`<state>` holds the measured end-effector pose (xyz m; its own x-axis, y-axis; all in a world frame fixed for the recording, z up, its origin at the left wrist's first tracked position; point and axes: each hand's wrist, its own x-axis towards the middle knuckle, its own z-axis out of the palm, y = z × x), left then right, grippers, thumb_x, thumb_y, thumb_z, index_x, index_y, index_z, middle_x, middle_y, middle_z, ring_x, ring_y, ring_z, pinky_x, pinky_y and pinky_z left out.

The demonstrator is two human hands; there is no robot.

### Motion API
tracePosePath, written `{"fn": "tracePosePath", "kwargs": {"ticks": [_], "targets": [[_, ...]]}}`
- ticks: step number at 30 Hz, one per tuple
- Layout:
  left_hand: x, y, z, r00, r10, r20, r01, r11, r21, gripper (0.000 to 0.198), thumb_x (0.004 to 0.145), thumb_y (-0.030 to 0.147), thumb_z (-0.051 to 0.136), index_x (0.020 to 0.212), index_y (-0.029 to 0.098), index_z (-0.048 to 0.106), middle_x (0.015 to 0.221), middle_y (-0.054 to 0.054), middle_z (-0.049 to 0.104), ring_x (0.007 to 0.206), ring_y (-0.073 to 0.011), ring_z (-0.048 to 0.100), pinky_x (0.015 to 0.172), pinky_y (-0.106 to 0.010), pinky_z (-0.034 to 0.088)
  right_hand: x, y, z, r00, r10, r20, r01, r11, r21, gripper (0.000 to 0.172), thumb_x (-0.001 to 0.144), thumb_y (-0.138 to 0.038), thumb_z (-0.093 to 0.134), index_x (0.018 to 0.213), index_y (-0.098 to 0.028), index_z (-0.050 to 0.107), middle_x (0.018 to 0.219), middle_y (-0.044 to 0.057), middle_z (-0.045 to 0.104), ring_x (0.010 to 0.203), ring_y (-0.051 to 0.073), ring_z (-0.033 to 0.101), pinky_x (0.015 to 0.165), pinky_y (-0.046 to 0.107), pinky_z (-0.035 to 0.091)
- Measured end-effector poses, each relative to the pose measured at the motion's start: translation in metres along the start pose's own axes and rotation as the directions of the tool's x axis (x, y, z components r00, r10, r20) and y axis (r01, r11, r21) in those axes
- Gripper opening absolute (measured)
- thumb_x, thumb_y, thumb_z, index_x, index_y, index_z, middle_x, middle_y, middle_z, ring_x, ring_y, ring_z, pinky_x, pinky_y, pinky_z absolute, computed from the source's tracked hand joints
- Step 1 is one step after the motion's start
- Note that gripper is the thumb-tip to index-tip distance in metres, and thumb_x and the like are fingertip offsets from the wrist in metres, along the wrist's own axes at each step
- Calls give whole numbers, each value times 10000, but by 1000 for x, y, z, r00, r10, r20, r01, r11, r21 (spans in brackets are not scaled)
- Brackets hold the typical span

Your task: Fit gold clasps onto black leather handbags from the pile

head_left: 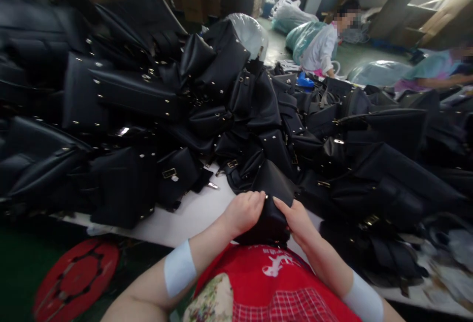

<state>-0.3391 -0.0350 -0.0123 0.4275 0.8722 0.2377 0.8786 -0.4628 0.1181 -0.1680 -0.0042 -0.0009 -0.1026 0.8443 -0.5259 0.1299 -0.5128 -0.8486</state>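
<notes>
Both hands are on a small black leather handbag point(275, 184). It sits at the near edge of the white surface point(192, 213), tight against the red apron point(266, 268). The left hand point(244, 211) curls over the bag's upper left corner, grip clamped on it. The right hand point(297, 221) lies along the right side, fingers pressed to the panel, grip also closed on the bag. The bag is dead centre between the hands, neither one nearer. Its long axis looks to run away from the body, toward the heap of black bags point(258, 105). A red round stool point(76, 277) is low left. Two other people are far right, well apart.
</notes>
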Motion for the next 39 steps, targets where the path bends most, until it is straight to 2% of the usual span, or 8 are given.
{"fn": "tracePosePath", "kwargs": {"ticks": [6, 14, 17, 19, 23, 26, 31, 39], "targets": [[5, 1, 5, 996, 91, -1, -91, 992, 82, 235, 917, 136, 371, 894, 87, 600, 769, -87, 572, 647, -180, 588, 455, -295, 427, 14, 11, -4, 986, 166, 20, -164, 983, -83, 457, 598, -496, 761, 879, -141, 704, 582, 61, 659, 467, 194, 559, 366, 268, 345], [10, -3, 10, 982, 177, 70, -182, 981, 69, 179, 882, 155, 442, 802, 116, 597, 761, -75, 553, 652, -199, 586, 443, -305, 423, 18, 16, 0, 997, 72, 40, -71, 997, -43, 369, 609, -485, 758, 778, -160, 710, 567, 58, 659, 392, 173, 510, 325, 266, 308], [15, -5, 5, 996, 80, 35, -80, 997, -21, 162, 886, 130, 462, 800, 137, 600, 752, -62, 586, 674, -196, 591, 509, -305, 460, 10, 8, 3, 999, 37, 21, -36, 999, -13, 375, 637, -485, 754, 781, -145, 691, 593, 49, 660, 416, 152, 513, 333, 238, 306], [20, -10, 2, 987, -148, -63, 136, 977, -162, 152, 860, 114, 505, 750, 158, 599, 748, -53, 605, 711, -181, 598, 607, -298, 488, 6, 4, 4, 1000, 10, 2, -10, 999, 31, 398, 638, -494, 759, 794, -137, 682, 600, 43, 656, 419, 139, 501, 331, 228, 294], [28, -28, -2, 773, -599, -208, 405, 718, -566, 95, 770, 121, 571, 705, 176, 614, 713, -16, 616, 703, -154, 580, 670, -280, 471, 3, 3, -1, 999, -1, -39, 6, 990, 141, 424, 627, -510, 780, 783, -138, 650, 534, 7, 605, 372, 103, 429, 318, 217, 258], [29, -43, -4, 634, -765, -110, 414, 456, -788, 75, 767, 200, 563, 732, 163, 619, 680, -5, 605, 616, -127, 541, 607, -260, 447, 1, 5, -5, 999, 12, -32, -6, 981, 194, 418, 627, -490, 793, 811, -144, 645, 564, -2, 620, 390, 98, 447, 325, 208, 274], [19, -52, -6, 676, -707, 207, 210, -85, -974, 102, 711, 216, 529, 786, 156, 564, 742, -14, 636, 521, -89, 494, 473, -210, 391, 7, 5, -11, 999, 48, -7, -43, 948, 315, 379, 662, -419, 776, 919, -166, 660, 743, 30, 709, 579, 172, 628, 471, 254, 478], [-11, -48, -13, 713, -628, 310, 336, -82, -938, 117, 648, 207, 448, 587, 161, 536, 474, 35, 426, 434, -80, 372, 410, -190, 249, 27, 6, -48, 985, 145, 98, -173, 896, 408, 326, 730, -443, 709, 943, -198, 690, 929, 65, 745, 929, 267, 687, 842, 404, 560]]}}
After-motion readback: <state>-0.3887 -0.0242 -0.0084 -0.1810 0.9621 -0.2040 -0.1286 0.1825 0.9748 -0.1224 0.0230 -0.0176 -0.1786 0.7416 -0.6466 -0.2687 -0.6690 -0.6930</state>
